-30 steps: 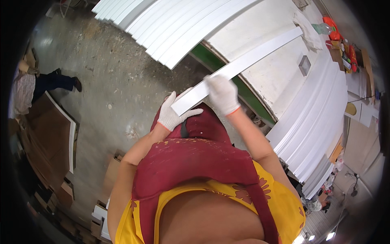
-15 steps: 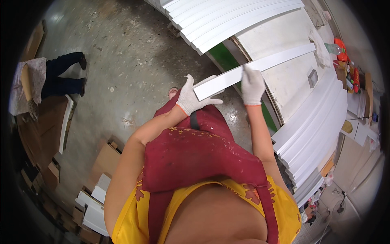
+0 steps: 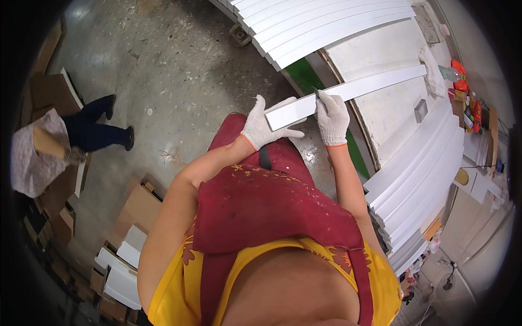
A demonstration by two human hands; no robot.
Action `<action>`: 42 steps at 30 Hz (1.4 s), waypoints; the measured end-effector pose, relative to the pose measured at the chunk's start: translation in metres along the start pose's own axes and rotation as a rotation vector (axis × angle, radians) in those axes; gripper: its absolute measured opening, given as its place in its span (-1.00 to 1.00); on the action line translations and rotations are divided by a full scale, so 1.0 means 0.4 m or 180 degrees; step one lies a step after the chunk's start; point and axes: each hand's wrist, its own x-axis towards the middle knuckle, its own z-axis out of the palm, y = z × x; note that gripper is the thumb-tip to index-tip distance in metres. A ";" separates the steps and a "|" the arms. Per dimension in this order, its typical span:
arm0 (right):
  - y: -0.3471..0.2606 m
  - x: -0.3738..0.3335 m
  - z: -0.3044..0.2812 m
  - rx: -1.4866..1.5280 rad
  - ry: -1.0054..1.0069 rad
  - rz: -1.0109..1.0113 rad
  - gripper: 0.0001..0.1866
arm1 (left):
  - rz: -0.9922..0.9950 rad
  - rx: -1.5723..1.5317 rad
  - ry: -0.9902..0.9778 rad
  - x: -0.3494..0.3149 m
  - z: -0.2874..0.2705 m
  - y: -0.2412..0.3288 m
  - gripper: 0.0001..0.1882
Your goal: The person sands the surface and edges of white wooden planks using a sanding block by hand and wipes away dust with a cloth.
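The person's left hand (image 3: 260, 120) and right hand (image 3: 331, 115) are wearing white knitted gloves (image 3: 336, 135) with orange-edged cuffs (image 3: 336, 145), while a yellow short-sleeved top (image 3: 383, 288) with reddish-brown flowers (image 3: 341, 258) is showing around a speckled maroon bib apron (image 3: 277, 217).

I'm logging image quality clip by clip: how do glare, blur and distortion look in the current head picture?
Head view: black fisheye rim, with the right-hand stack of white strips curving; head view: a glare patch on the wet-looking floor beside the red apron; head view: left hand and right hand fairly crisp, without obvious motion blur.
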 end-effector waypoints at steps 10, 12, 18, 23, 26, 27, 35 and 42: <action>-0.181 -0.092 0.025 0.0642 -0.1147 -0.0783 -0.72 | 0.0239 0.0367 0.0238 0.015 -0.012 0.000 0.07; -0.140 -0.061 0.012 0.0714 -0.0773 -0.0683 -0.69 | 0.0269 0.0199 0.0367 0.016 -0.022 0.007 0.04; -0.097 -0.023 0.031 0.0344 -0.1038 -0.1012 -0.61 | 0.0209 0.0249 0.0392 0.015 0.005 0.004 0.01; -0.149 -0.079 0.014 0.0573 -0.1671 -0.1217 -0.58 | 0.0275 0.0435 0.0115 0.010 0.011 -0.003 0.04; -0.114 -0.065 0.005 0.0721 -0.1222 -0.0814 -0.66 | 0.0320 0.0301 0.0377 0.016 0.022 0.002 0.05; -0.095 -0.052 -0.002 0.0731 -0.0981 -0.0588 -0.69 | 0.0321 0.0237 0.0544 0.013 0.027 0.002 0.05; -0.156 -0.053 0.041 0.0336 -0.0916 -0.0846 -0.68 | 0.0070 -0.0364 -0.0262 0.024 -0.046 0.013 0.07; -0.099 -0.047 -0.004 0.0588 -0.0856 -0.0362 -0.76 | 0.0228 0.0155 0.0375 0.016 0.002 0.012 0.04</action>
